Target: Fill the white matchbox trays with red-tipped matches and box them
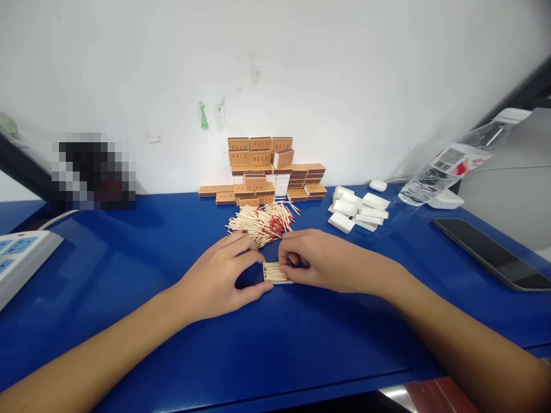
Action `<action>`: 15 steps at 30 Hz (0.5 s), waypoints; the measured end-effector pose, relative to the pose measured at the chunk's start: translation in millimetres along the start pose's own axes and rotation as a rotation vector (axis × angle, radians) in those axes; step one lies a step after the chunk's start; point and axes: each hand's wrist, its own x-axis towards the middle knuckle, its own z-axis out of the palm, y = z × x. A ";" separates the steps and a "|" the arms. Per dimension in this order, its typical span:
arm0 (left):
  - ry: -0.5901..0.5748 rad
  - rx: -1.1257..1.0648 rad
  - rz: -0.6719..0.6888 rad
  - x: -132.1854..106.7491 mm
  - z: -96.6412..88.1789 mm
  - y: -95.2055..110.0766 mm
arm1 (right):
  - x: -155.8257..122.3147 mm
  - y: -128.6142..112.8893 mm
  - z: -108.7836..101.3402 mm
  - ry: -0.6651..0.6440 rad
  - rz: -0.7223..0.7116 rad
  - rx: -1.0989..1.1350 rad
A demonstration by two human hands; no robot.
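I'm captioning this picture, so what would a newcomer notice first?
Probably the central heap of red-tipped matches on the blue tabletop. Behind it, orange matchboxes stand stacked by the wall. Nearer, the left hand and right hand are at a small white match tray.

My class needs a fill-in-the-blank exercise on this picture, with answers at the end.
The small white tray between the left hand and right hand holds ____.
The pile behind it has ____ tips.
The phone lies on the table's ____ side.
The table's colour is ____.

Missing words: matches; red; right; blue.
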 end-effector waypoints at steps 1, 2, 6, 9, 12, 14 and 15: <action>-0.003 0.000 0.000 0.0 0.1 -0.1 | -0.1 0.2 0.3 0.002 0.001 0.002; -0.005 -0.001 -0.001 0.0 0.2 -0.2 | -0.4 0.3 0.5 0.003 0.002 0.004; 0.003 -0.004 -0.004 0.2 0.8 -0.4 | -1.3 0.4 1.6 0.000 0.005 0.010; 0.000 0.000 -0.005 0.3 0.6 -0.1 | -0.7 0.3 3.0 -0.012 0.016 0.018; -0.009 0.004 -0.004 0.1 0.1 0.5 | -0.6 -0.3 3.3 -0.020 0.018 0.020; -0.012 0.004 -0.002 0.0 -0.1 0.6 | -1.3 -1.4 2.3 -0.026 0.017 0.020; -0.012 0.004 -0.002 0.1 -0.1 0.5 | -1.7 -2.1 1.7 -0.029 0.017 0.019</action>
